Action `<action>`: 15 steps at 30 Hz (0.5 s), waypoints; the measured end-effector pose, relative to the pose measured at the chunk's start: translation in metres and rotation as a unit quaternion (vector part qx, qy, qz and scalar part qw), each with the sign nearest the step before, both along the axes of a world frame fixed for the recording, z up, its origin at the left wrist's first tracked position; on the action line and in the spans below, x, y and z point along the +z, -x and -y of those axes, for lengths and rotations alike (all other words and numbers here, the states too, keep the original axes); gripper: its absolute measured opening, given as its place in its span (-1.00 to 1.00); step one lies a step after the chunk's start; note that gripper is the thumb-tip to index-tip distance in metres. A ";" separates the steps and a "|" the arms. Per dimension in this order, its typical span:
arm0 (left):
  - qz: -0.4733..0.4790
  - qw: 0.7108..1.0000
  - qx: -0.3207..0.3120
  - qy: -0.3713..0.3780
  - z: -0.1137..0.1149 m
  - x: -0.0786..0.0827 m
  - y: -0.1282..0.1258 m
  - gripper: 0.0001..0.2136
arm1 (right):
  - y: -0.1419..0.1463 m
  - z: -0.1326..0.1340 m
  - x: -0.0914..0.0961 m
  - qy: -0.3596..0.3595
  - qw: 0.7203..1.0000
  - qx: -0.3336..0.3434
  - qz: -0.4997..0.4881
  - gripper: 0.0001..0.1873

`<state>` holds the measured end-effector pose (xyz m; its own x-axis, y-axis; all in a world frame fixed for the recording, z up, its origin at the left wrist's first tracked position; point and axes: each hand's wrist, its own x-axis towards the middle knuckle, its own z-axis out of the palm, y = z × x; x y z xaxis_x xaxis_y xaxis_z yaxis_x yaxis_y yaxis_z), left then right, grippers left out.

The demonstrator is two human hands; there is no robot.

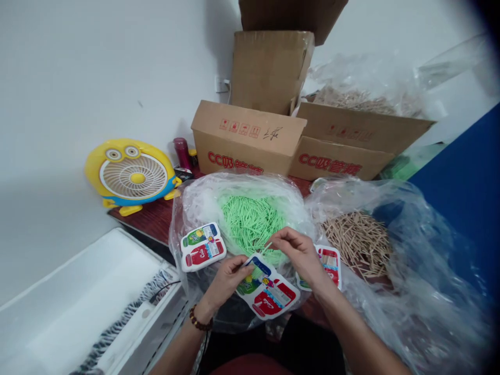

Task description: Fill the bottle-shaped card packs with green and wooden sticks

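- Two hands meet low in the centre of the view, over a clear bag of green sticks (pixel 250 219).
- Left hand (pixel 228 276): the fingers are closed on the upper left edge of a printed pack (pixel 269 297) that shows a green and a red drink bottle. The pack lies tilted, its lower end towards the person.
- Right hand (pixel 299 252): thumb and forefinger are pinched together on a single green stick (pixel 269 245), held just above the pack's top edge and near the left fingertips.
- Judgement: the work in hand appears to be bringing the stick to the pack. A pinch close to the stick's working end should stop it flexing. The left grip should hold the pack flat and steady, with fingers clear of the meeting point.
- Risk: the loose film beneath may snag the stick, so both hands are best kept lifted off it.
- Surroundings:
  - A second pack (pixel 203 247) lies on the bag's left side.
  - A third pack (pixel 331 263) is partly hidden behind the right hand.
  - A bag of brown sticks (pixel 357 242) sits to the right.
  - Cardboard boxes (pixel 246 138) stand behind, and a yellow fan (pixel 130 174) is at the left.
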<state>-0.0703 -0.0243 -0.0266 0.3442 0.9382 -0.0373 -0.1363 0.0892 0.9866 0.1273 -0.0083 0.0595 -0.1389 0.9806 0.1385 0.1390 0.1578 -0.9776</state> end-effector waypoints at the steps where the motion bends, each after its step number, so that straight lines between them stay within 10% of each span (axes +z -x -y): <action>1: 0.015 1.000 0.019 0.003 0.000 -0.003 0.003 -0.78 | 0.001 -0.002 0.002 -0.002 1.000 -0.006 -0.028 -0.85; 8: 0.060 0.995 0.066 0.033 0.001 -0.021 0.012 -0.79 | -0.011 -0.038 -0.021 -0.005 0.993 -0.109 -0.051 -0.79; 15: 0.078 0.991 0.107 0.034 -0.008 -0.002 0.006 -0.82 | -0.012 -0.045 -0.035 0.019 0.986 0.030 0.166 -0.69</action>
<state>-0.0765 -0.0160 -0.0286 0.1434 0.9876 -0.0642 -0.3105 0.1065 0.9446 0.1397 0.0370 0.0243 -0.2274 0.9730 0.0386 0.4432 0.1387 -0.8856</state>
